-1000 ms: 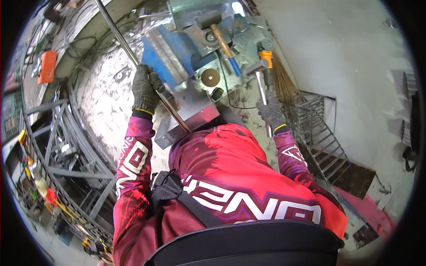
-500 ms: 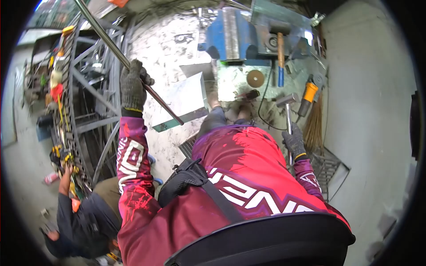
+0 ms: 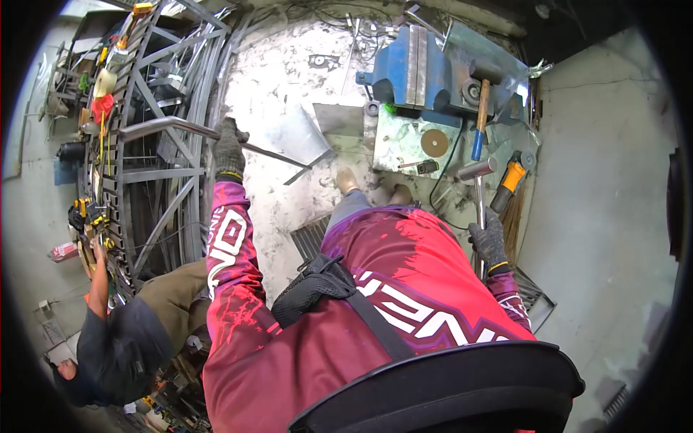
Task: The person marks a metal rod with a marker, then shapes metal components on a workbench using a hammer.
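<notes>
From the head view, the gloved left hand (image 3: 229, 148) is clenched round a long steel rod (image 3: 170, 126) held level over the metal frames (image 3: 155, 180). The right hand (image 3: 489, 242) grips a hammer (image 3: 478, 189) by its handle. The blue vise (image 3: 411, 68) stands empty, so clamping and hammering look undone.
</notes>
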Tool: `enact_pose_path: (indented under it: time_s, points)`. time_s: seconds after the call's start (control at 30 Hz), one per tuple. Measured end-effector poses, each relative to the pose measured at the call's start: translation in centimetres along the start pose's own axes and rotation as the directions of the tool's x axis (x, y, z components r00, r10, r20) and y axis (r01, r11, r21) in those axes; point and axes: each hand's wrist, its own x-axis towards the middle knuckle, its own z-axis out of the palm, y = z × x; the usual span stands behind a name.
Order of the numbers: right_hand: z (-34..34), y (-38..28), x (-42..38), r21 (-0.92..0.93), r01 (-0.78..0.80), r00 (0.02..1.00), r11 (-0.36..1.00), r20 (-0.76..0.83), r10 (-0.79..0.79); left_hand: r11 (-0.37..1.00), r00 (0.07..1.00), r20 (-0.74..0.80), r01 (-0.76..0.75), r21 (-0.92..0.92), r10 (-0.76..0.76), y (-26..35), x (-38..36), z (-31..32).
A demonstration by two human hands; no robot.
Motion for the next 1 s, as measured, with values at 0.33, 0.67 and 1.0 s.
enact_pose_path:
  time_s: [0.33, 0.67, 1.0]
  points:
    - [2.7, -6.9, -2.1, -0.073, -0.046, 0.998, 0.996, 0.039, 0.048, 0.975, 0.988, 0.125, -0.114, 0.19, 0.091, -9.9, 5.8, -4.9]
    - [6.4, -15.8, -2.1, -0.215, 0.1, 0.984, 0.972, 0.168, -0.064, 0.909, 0.98, 0.053, -0.2, 0.365, 0.194, -19.2, 2.8, -6.2]
    - [11.2, -19.0, 2.3, -0.243, 0.417, 0.801, 0.876, 0.553, -0.228, 0.592, 0.984, 0.153, -0.179, 0.786, 0.096, -19.4, -10.4, -5.0]
